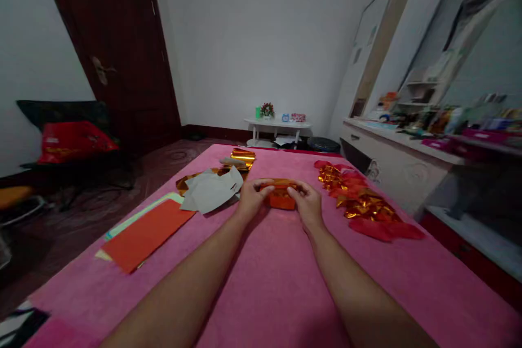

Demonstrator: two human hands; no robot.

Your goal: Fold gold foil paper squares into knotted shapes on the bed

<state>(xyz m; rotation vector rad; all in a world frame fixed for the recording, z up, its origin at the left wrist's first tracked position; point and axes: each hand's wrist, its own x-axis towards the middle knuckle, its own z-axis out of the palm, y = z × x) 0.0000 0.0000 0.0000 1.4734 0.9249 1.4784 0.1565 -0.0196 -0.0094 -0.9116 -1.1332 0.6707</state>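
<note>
Both my arms reach out over a pink cloth-covered surface [269, 283]. My left hand [250, 199] and my right hand [306, 202] pinch the two ends of a small folded piece of red-and-gold foil paper [280, 197], which rests on the cloth between them. Fingers of both hands are closed on its edges. To the right lies a row of several finished red-and-gold folded pieces [361, 204]. To the left are crumpled white-backed sheets [212, 189] and a flat red sheet [144, 234].
A gold foil roll [243, 155] lies at the far edge. Beyond stand a small white table [277, 124], a dark door [118, 49], a chair with a red bag [71, 141] at left, and a cluttered white dresser [403, 147] at right.
</note>
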